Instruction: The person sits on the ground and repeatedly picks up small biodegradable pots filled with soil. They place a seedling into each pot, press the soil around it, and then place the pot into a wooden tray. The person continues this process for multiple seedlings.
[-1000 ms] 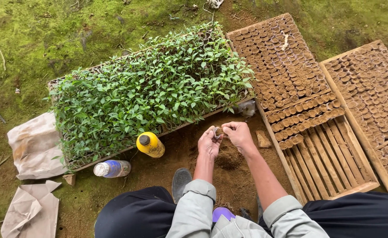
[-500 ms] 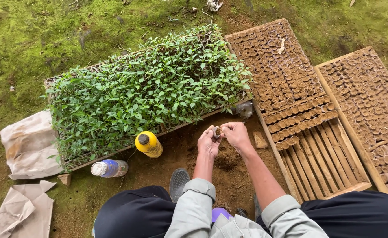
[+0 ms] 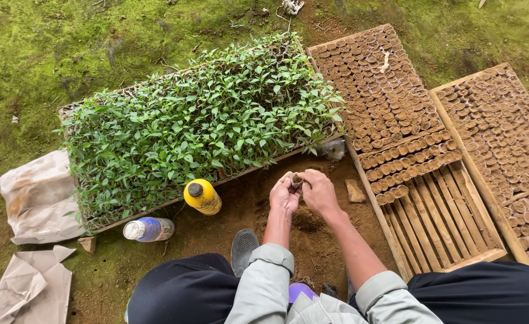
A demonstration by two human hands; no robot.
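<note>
Head view: left hand [image 3: 284,197] cups a small soil pot [image 3: 297,180], fingers curled around it, and the right hand [image 3: 319,191] is closed down on top, fingertips pinching at its mouth. Best bet is keeping it upright over the loose soil pile [image 3: 308,219] so spills land there. Pot's tiny, brownish, dirt-filled, held just in front of the seedling tray [image 3: 198,120].

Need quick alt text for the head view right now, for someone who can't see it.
Both hands, left hand and right hand, pinch a small soil pot together above a patch of loose soil. Ahead lies a seedling tray, with a yellow bottle beside it. To the right, a wooden tray is partly filled with pots.
</note>
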